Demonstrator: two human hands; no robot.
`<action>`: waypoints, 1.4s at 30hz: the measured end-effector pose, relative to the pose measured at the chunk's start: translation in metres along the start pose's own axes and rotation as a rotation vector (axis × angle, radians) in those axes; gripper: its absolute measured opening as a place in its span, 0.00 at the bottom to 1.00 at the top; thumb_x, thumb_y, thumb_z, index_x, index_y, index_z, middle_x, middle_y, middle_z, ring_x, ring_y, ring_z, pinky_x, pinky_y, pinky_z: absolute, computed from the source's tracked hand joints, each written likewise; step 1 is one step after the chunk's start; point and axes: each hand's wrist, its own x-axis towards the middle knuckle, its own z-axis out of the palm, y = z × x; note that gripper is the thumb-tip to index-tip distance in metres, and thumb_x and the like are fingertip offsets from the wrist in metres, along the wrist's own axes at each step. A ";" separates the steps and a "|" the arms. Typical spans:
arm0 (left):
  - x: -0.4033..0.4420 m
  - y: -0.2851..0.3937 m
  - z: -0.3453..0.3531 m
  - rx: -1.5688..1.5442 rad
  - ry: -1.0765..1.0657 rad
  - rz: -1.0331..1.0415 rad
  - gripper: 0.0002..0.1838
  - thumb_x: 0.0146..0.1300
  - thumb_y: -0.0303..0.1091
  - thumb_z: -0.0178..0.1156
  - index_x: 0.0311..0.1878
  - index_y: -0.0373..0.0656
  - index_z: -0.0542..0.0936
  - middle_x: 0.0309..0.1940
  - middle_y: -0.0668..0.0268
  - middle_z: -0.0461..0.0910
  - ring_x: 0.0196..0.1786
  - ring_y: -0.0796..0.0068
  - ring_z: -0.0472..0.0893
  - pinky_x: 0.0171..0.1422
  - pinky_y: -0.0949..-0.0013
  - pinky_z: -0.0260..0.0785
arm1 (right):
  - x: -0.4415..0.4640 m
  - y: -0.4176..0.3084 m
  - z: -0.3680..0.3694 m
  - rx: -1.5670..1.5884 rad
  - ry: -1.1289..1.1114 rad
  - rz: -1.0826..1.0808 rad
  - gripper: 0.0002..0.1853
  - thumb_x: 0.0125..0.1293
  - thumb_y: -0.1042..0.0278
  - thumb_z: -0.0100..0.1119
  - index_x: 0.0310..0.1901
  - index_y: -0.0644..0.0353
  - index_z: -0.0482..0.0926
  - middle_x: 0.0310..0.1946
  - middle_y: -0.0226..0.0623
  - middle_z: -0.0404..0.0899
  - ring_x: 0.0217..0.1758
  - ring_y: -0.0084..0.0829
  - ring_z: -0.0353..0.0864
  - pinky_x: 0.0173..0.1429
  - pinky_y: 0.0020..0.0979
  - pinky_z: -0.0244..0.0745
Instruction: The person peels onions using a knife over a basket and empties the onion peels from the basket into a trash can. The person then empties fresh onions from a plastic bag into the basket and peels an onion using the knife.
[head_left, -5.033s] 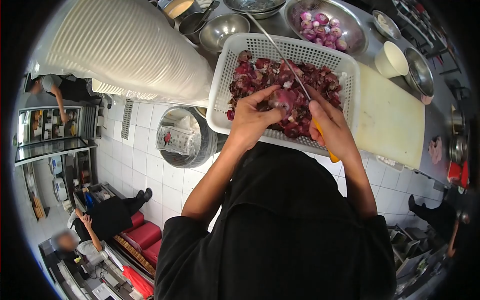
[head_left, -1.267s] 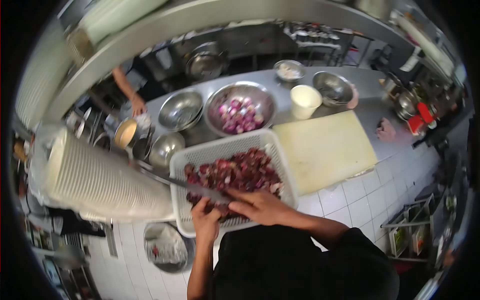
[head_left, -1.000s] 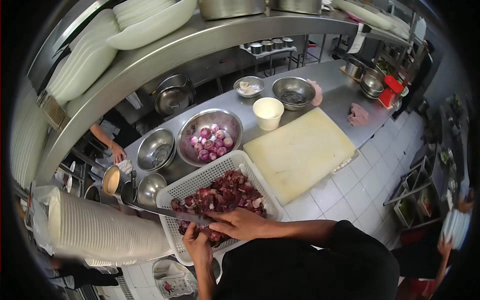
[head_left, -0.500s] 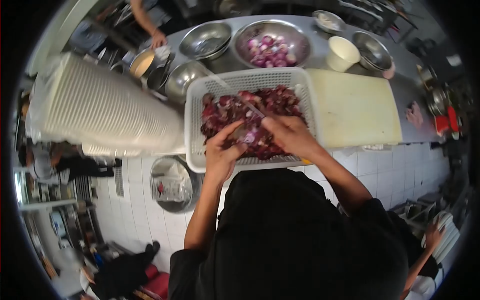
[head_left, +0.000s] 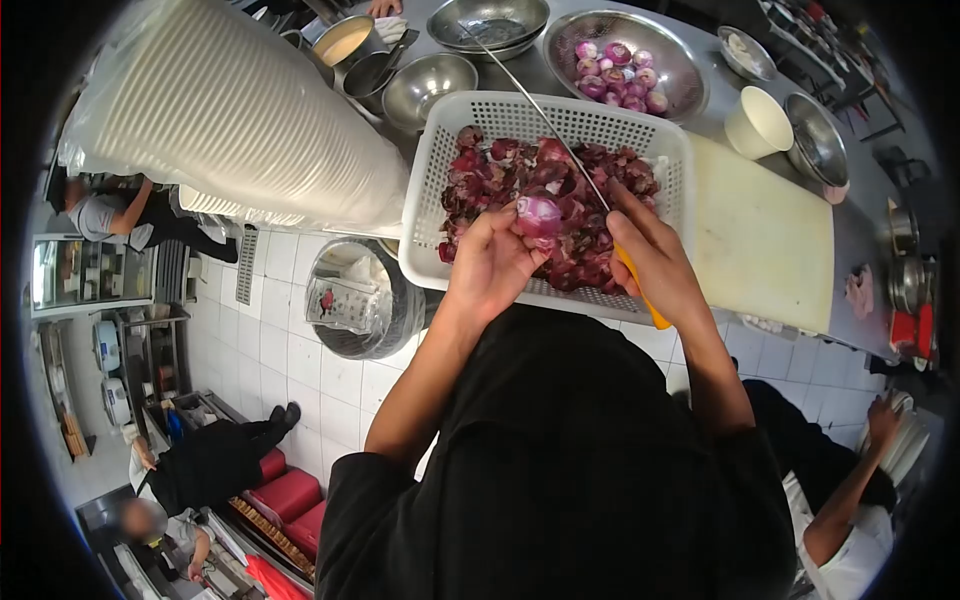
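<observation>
My left hand is closed around a red onion, its glossy purple and white side facing up. In my right hand is a long knife with a yellow handle. Its thin blade points up and to the left, apart from the onion. Both hands are over the near side of a white perforated basket, which holds a heap of dark red onion skins. Behind it, a steel colander contains several shiny purple onions.
A pale cutting board lies right of the basket, near a cream tub. Stacked containers in plastic lie along the left. Steel bowls stand behind. A lined bin is on the floor; other people are around.
The knife has swung away from the onion, its blade now pointing more upward. My hands have moved apart, and the onion shows more plainly. The whole view has shifted.
</observation>
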 end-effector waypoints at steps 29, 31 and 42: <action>-0.013 -0.009 0.023 0.121 0.125 0.221 0.11 0.72 0.29 0.57 0.55 0.42 0.73 0.50 0.64 0.80 0.47 0.75 0.80 0.49 0.69 0.75 | -0.008 0.000 0.032 -0.304 -0.003 -0.479 0.32 0.69 0.56 0.62 0.68 0.66 0.68 0.30 0.45 0.80 0.32 0.26 0.79 0.42 0.28 0.74; -0.014 -0.008 0.023 0.116 0.130 0.217 0.11 0.72 0.28 0.56 0.55 0.42 0.73 0.50 0.63 0.80 0.47 0.75 0.80 0.49 0.70 0.75 | -0.009 -0.002 0.032 -0.302 -0.012 -0.453 0.32 0.69 0.56 0.62 0.68 0.66 0.68 0.32 0.47 0.81 0.33 0.27 0.80 0.43 0.28 0.74; -0.013 -0.006 0.010 0.165 0.089 0.230 0.14 0.69 0.27 0.58 0.57 0.38 0.75 0.51 0.62 0.80 0.53 0.70 0.80 0.60 0.65 0.74 | -0.006 -0.002 0.031 -0.333 -0.011 -0.443 0.27 0.70 0.59 0.62 0.65 0.65 0.73 0.30 0.41 0.79 0.32 0.20 0.76 0.40 0.25 0.73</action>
